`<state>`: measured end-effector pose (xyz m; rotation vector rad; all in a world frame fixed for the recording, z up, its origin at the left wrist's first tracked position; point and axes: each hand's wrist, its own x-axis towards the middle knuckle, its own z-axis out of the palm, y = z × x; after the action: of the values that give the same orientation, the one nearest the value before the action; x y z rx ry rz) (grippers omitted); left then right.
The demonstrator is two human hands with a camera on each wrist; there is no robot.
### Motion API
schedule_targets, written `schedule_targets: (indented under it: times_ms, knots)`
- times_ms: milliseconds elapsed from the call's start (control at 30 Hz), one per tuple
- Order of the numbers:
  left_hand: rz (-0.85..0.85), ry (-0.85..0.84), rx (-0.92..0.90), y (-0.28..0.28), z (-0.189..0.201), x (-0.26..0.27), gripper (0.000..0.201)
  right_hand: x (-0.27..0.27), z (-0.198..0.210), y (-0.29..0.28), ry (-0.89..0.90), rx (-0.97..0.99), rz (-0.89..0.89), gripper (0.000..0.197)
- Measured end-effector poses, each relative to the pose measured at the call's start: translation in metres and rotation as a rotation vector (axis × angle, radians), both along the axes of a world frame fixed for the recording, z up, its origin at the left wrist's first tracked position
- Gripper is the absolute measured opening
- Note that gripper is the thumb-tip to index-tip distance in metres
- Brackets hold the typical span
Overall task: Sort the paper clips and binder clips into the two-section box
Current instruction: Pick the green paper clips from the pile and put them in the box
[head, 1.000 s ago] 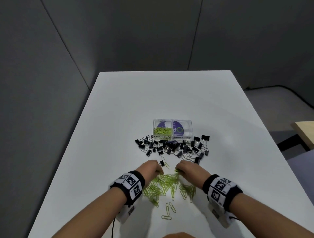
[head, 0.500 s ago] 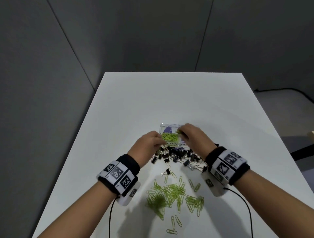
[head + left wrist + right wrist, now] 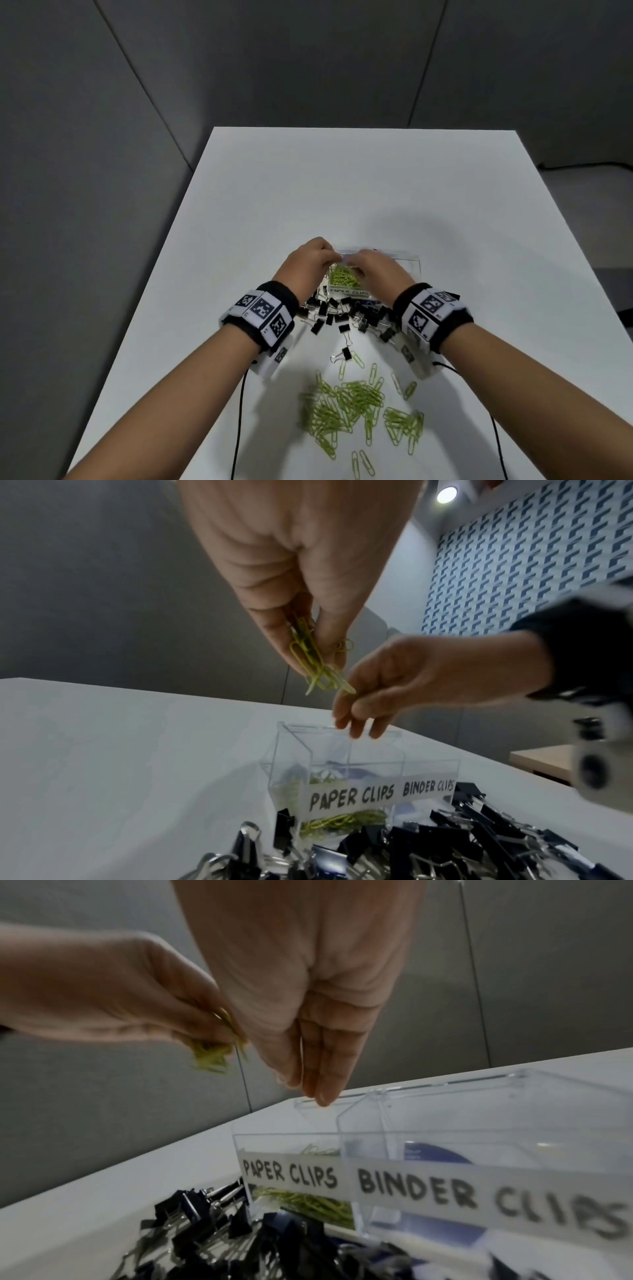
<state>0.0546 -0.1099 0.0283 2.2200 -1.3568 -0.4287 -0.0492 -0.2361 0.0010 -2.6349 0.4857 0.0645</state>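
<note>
A clear two-section box (image 3: 416,270) stands mid-table, its front labelled PAPER CLIPS on the left and BINDER CLIPS on the right. Green paper clips (image 3: 344,277) lie in the left section. Above that section my left hand (image 3: 316,661) pinches a small bunch of green paper clips (image 3: 308,653). Close beside it my right hand (image 3: 308,1080) points its straight fingers down over the same section's back rim and holds nothing I can see. Black binder clips (image 3: 352,313) are heaped against the box front. Loose green paper clips (image 3: 346,404) are scattered nearer me.
The white table (image 3: 308,188) runs to grey partition walls at the back and left. Black cables (image 3: 239,411) trail from both wrists toward me. A round blue label (image 3: 435,1153) shows through the right section. A wooden surface (image 3: 548,758) stands beyond the table's right edge.
Both hands left the loose paper clips near me and moved forward to hover over the box's left section. The right hand's fingers now hang straight.
</note>
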Motion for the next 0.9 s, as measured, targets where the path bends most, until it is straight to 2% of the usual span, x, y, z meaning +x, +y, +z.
schedule_targets:
  times_ms: [133, 267, 400, 467, 633, 767, 900]
  knots:
    - [-0.086, -0.022, 0.089, -0.035, -0.013, -0.006, 0.028, -0.042, 0.004, 0.002, -0.063, -0.013, -0.038, 0.021]
    - [-0.2, -0.078, 0.235, -0.057, -0.029, -0.008, 0.028, -0.082, -0.004, 0.01, -0.023, 0.023, -0.064, 0.02]
    - [-0.307, -0.197, 0.436, -0.057, -0.035, -0.007, 0.031, -0.106, -0.01, 0.024, 0.03, 0.059, -0.061, 0.023]
    - [-0.334, -0.234, 0.439, -0.051, -0.032, -0.009, 0.033, -0.114, -0.012, 0.029, 0.074, 0.059, -0.054, 0.023]
    - [-0.349, -0.239, 0.279, -0.014, -0.02, -0.034, 0.03, -0.139, -0.023, 0.035, 0.207, 0.036, -0.037, 0.022]
    - [-0.499, -0.263, 0.307, 0.035, -0.046, -0.066, 0.031, -0.159, -0.038, 0.044, 0.285, 0.002, -0.104, 0.019]
    - [-0.505, -0.326, 0.35, 0.067, -0.077, -0.089, 0.04, -0.169, -0.048, 0.068, 0.292, -0.035, -0.141, 0.015]
